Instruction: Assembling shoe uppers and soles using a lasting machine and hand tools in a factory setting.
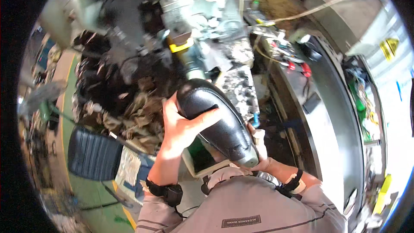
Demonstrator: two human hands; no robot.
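A glossy black leather shoe upper [224, 123], stretched over a last, is held in front of my chest between both hands. It lies slanted, its rounded end up and to the left. The grey-green last [248, 160] shows bare at the lower right end. My left hand [183, 123] clasps the upper's left side, thumb laid across the top; the other fingers are mostly hidden underneath. At the lower right, my right hand [260, 146] grips the last end from the side, its fingers partly covered. Just beyond the rounded end stands a machine [189, 62] with a yellow band.
A heap of brown and dark scraps [138, 112] lies to the left, near a black padded chair [92, 151]. On the right runs a dark bench [319, 112] with red-handled tools [305, 69]. An open bin [202, 157] sits below the hands. The far area is blurred.
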